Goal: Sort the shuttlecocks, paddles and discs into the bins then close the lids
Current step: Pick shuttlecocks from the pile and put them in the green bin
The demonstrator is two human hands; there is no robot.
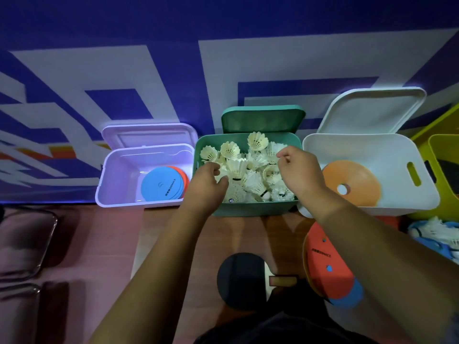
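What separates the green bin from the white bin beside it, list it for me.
The green bin is heaped with shuttlecocks; the white bin holds an orange disc. The left hand and right hand are over the green bin, not the white bin. The green lid and white lid both stand open.

Bench [248, 234]: brown wood-look top, far edge against the wall.

Far edge, left to right:
- lilac bin [119, 194], lid up
- green bin [248, 211], lid up, just beside the lilac one
- white bin [397, 202], lid up, just beside the green one
- yellow bin [447, 145], cut off by the frame edge

Near side:
- black paddle [241, 279], lying flat, handle pointing right
- red disc [327, 264] on top of a small stack, with a blue disc [352, 296] showing from under it

Right edge: blue-and-white heap [437, 234], contents unclear.

Small white item [305, 212] at the white bin's near-left corner; kind unclear.
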